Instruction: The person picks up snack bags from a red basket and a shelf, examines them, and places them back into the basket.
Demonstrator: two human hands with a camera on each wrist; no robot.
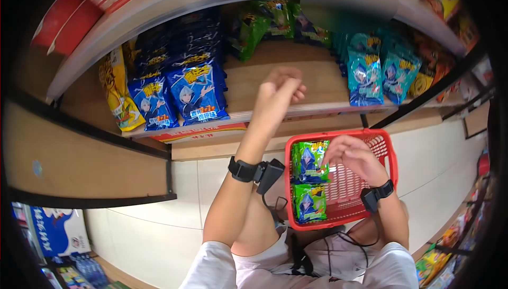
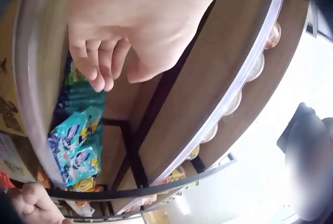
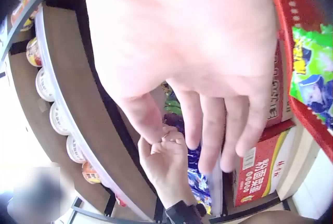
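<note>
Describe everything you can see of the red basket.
The red basket looks like plastic. It is rectangular with rounded corners, a solid rim and latticed walls and floor. It sits open side up, low in front of the person, below the snack shelf. Two green snack packets lie inside along its left side, one behind the other. The right hand hovers over its middle, fingers relaxed; whether it touches the basket cannot be told.

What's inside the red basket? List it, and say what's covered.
In the red basket, two green snack packets lie along its left side. The right grip hovers over the rest, hiding part of the mesh floor.
</note>
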